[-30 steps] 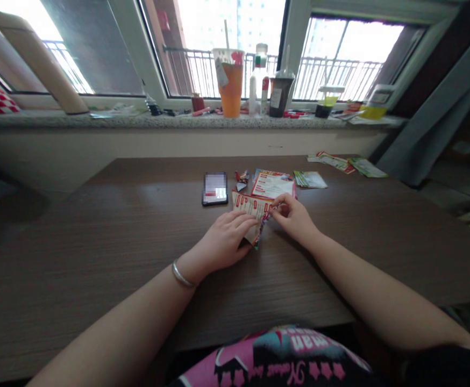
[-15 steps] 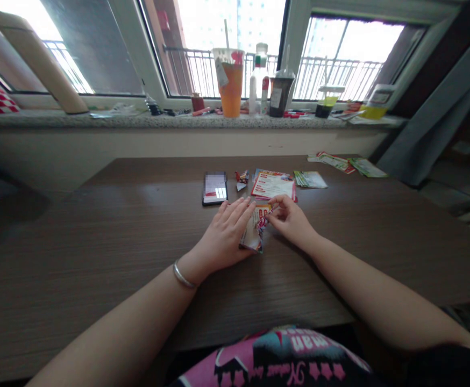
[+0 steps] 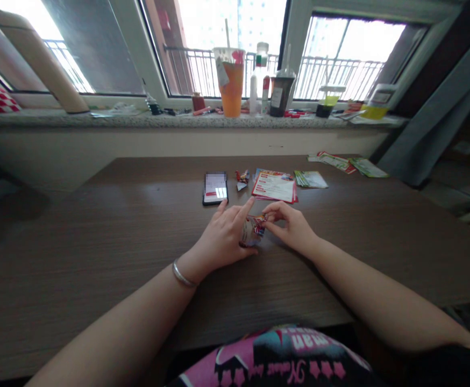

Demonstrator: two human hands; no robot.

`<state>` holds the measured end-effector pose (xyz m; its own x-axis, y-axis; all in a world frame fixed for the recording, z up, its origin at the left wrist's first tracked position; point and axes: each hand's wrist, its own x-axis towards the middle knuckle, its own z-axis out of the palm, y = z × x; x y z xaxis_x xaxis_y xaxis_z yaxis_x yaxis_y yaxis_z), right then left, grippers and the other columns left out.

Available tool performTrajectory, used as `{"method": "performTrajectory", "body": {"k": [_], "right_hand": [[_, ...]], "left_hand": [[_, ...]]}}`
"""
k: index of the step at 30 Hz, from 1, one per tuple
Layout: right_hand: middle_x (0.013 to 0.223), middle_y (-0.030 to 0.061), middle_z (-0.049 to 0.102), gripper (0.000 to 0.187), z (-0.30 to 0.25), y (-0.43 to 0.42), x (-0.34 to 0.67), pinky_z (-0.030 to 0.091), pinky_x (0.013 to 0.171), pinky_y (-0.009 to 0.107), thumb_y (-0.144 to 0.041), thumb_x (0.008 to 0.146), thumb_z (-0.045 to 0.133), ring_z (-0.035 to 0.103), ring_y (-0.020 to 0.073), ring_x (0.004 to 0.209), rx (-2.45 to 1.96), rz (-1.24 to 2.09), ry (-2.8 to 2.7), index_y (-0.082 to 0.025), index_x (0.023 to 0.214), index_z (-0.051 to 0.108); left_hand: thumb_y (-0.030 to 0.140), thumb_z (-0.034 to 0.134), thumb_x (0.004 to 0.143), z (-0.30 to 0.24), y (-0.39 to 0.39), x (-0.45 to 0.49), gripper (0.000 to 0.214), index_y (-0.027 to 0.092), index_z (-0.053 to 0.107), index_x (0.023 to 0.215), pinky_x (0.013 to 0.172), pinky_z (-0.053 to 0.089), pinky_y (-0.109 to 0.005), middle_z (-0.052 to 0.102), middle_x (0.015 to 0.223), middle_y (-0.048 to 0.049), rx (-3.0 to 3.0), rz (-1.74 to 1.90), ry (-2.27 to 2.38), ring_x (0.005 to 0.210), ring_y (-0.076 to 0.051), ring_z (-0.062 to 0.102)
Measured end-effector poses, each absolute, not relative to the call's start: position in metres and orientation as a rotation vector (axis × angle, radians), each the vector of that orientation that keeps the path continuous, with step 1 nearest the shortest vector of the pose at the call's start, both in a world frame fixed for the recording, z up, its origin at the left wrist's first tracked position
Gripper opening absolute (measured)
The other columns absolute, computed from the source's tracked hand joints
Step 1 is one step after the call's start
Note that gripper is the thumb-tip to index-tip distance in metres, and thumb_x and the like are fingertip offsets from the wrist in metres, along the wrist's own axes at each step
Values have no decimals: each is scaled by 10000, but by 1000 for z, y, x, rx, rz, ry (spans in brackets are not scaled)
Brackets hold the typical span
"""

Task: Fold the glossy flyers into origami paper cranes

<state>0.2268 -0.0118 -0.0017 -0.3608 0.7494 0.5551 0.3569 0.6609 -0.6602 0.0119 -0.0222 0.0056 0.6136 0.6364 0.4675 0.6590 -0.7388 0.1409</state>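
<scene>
Red-and-white folded paper (image 3: pixel 253 230), apparently pinched by the right fingers (image 3: pixel 271 219), left hand (image 3: pixel 221 231) open just beside it.

Phone: the screen of your phone (image 3: pixel 214 188) is blurred out.
Folded flyer: your left hand (image 3: pixel 219 231) and right hand (image 3: pixel 289 226) hide much of the folded flyer (image 3: pixel 253 230).
Red flyer: the print on the red flyer (image 3: pixel 274 186) is too small for you to read.
Shirt: the bottom edge cuts off your pink printed shirt (image 3: pixel 275 357).

Phone (image 3: pixel 214 188) on table (image 3: pixel 98 236); orange cup (image 3: pixel 232 88) on windowsill (image 3: pixel 158 121).
</scene>
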Motion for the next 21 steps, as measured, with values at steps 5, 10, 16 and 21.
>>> {"method": "performTrajectory", "body": {"k": [5, 10, 16, 21], "right_hand": [[821, -8, 625, 179, 1, -14, 225, 557, 691, 265, -227, 807, 653, 625, 112, 683, -857, 595, -1905, -222, 961, 563], [791, -23, 619, 188, -3, -12, 224, 546, 655, 259, -263, 788, 679, 638, 111, 656, -895, 676, -1818, -224, 910, 541], [758, -12, 648, 175, -6, -10, 224, 541, 623, 267, -292, 772, 696, 632, 123, 646, -938, 715, -1763, -216, 830, 549], [724, -4, 654, 179, -5, -10, 223, 531, 597, 267, -336, 773, 700, 601, 122, 623, -939, 752, -1742, -207, 786, 577]], "left_hand": [[459, 808, 617, 10, -22, 12, 1190, 149, 87, 1511, 1083, 328, -521, 552, 1221, -144, -2792, -815, -1147, 1115, -307, 533], [475, 816, 588, 10, -27, 12, 1224, 149, 83, 1512, 1065, 339, -500, 499, 1317, -171, -2811, -775, -1128, 1196, -324, 484], [379, 784, 619, 7, -29, 13, 1142, 140, 112, 1511, 1063, 326, -491, 481, 1348, -180, -2809, -785, -1126, 1233, -334, 462], [258, 734, 679, 11, -28, 14, 1063, 173, 82, 1515, 1029, 354, -468, 566, 1273, -136, -2789, -949, -1165, 1158, -298, 535]]}}
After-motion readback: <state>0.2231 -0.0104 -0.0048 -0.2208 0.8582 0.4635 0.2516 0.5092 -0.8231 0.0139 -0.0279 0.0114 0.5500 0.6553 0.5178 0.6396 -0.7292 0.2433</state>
